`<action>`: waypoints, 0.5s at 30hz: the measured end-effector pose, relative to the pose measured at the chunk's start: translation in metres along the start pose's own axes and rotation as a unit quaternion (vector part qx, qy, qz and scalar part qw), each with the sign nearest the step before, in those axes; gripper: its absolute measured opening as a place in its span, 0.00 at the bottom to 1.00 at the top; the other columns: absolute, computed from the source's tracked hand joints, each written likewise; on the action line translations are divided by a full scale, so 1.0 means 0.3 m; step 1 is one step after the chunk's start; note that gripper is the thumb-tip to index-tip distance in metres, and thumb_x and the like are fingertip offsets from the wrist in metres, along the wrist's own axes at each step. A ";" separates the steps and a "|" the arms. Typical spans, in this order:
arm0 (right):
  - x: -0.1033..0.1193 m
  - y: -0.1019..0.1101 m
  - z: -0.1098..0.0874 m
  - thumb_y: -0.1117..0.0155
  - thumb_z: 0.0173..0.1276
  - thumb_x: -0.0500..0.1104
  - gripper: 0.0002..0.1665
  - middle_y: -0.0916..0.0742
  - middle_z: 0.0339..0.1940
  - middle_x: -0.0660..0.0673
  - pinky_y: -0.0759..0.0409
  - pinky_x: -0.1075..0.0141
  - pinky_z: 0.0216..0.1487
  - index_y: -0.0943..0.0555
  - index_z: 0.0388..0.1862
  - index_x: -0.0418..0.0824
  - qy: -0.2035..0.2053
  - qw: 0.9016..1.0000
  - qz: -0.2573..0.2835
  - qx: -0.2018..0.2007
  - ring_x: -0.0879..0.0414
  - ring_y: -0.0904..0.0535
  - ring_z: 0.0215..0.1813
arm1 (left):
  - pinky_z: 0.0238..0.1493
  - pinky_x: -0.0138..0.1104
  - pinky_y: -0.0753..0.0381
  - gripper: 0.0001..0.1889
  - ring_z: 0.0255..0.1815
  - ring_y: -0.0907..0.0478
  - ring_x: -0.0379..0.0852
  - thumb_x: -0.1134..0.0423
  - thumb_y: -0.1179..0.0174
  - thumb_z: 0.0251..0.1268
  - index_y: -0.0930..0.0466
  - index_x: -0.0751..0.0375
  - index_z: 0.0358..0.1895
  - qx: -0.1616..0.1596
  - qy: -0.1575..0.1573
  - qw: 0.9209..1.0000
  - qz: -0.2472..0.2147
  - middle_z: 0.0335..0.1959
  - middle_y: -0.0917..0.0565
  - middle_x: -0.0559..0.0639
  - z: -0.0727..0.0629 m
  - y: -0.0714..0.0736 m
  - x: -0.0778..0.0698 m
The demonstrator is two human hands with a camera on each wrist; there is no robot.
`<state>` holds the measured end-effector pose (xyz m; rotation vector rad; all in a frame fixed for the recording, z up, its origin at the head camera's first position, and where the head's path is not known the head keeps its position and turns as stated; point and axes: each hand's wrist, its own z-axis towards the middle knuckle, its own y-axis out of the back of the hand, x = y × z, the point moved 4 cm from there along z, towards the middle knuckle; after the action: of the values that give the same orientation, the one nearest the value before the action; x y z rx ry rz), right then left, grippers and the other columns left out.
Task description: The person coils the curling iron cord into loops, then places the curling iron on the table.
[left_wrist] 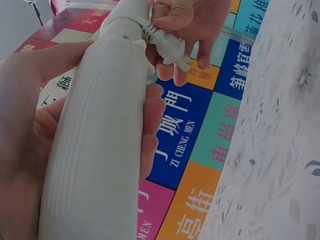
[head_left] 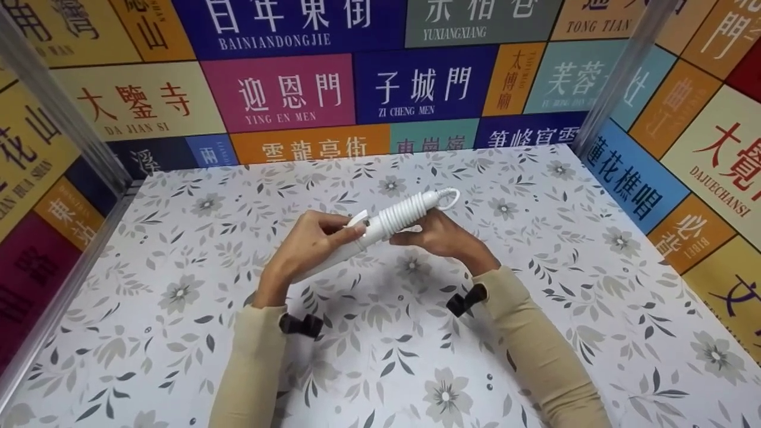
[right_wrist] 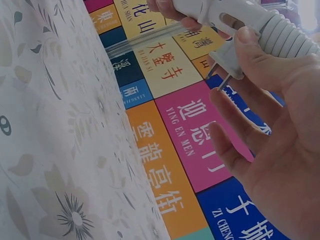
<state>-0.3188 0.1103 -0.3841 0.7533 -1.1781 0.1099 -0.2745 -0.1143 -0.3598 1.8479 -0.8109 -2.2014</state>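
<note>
A long white electric appliance (left_wrist: pixel 95 130), smooth and rounded with fine ridges along one side, is held at a slant above the table. My left hand (head_left: pixel 309 244) grips its body, thumb on one side and fingers round the other. A white cord (head_left: pixel 404 214) is wound in tight coils round the narrower end, which finishes in a small loop (head_left: pixel 456 196). Beside the coils, my right hand (head_left: pixel 443 235) pinches the white two-pin plug (right_wrist: pixel 227 62) with the thumb, its other fingers spread beneath. The plug's metal pins point away from the coils in the right wrist view.
The table (head_left: pixel 178 351) wears a white cloth with grey flowers and leaves. Panels of coloured signs (head_left: pixel 279 92) stand behind it and at both sides, with clear corner posts (head_left: pixel 618 77). Each wrist carries a black camera mount (head_left: pixel 301 325).
</note>
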 end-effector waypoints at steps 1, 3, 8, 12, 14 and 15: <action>0.001 0.003 -0.001 0.28 0.63 0.36 0.22 0.13 0.53 0.35 0.22 0.53 0.64 0.20 0.55 0.31 -0.002 1.000 -0.003 -0.001 0.41 0.16 0.58 | 0.40 0.38 0.21 0.17 0.36 0.19 0.47 0.44 0.34 0.63 0.10 0.50 0.46 0.001 0.000 1.000 -0.002 0.40 0.11 0.50 0.001 -0.002 0.000; 0.005 0.007 -0.003 0.28 0.63 0.37 0.22 0.13 0.53 0.35 0.21 0.54 0.63 0.19 0.55 0.32 -0.005 1.000 -0.005 -0.003 0.42 0.15 0.57 | 0.40 0.38 0.21 0.16 0.35 0.20 0.47 0.44 0.34 0.64 0.10 0.50 0.44 0.004 -0.003 1.000 -0.004 0.39 0.11 0.50 0.005 -0.005 -0.001; 0.015 0.010 -0.006 0.28 0.62 0.37 0.23 0.14 0.52 0.35 0.20 0.55 0.63 0.20 0.55 0.32 0.011 1.000 0.001 -0.007 0.42 0.16 0.57 | 0.41 0.38 0.21 0.17 0.36 0.19 0.47 0.46 0.35 0.64 0.10 0.52 0.48 0.008 -0.016 1.000 -0.012 0.42 0.10 0.52 0.007 -0.005 -0.001; 0.014 0.007 -0.007 0.29 0.63 0.37 0.23 0.14 0.53 0.35 0.21 0.54 0.64 0.21 0.55 0.31 0.019 1.000 0.000 -0.001 0.42 0.16 0.58 | 0.42 0.38 0.21 0.18 0.37 0.19 0.47 0.47 0.35 0.65 0.12 0.52 0.51 0.017 -0.014 1.000 -0.012 0.44 0.10 0.52 0.005 -0.005 0.008; 0.011 0.008 -0.007 0.29 0.63 0.37 0.22 0.14 0.53 0.35 0.22 0.52 0.65 0.21 0.55 0.31 0.018 1.000 -0.005 0.001 0.42 0.16 0.58 | 0.41 0.37 0.21 0.18 0.36 0.19 0.47 0.47 0.35 0.65 0.12 0.52 0.52 0.027 -0.009 1.000 -0.013 0.43 0.10 0.53 0.007 -0.007 0.015; 0.009 0.009 -0.007 0.29 0.63 0.36 0.22 0.14 0.53 0.35 0.22 0.52 0.65 0.21 0.55 0.31 0.016 1.000 -0.007 0.002 0.41 0.16 0.58 | 0.40 0.37 0.20 0.18 0.35 0.19 0.47 0.47 0.35 0.65 0.12 0.52 0.52 0.032 -0.008 0.999 -0.012 0.43 0.10 0.53 0.008 -0.008 0.019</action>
<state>-0.3172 0.1128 -0.3810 0.7602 -1.1415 0.1123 -0.2776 -0.1140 -0.3656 1.8813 -0.8773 -2.2325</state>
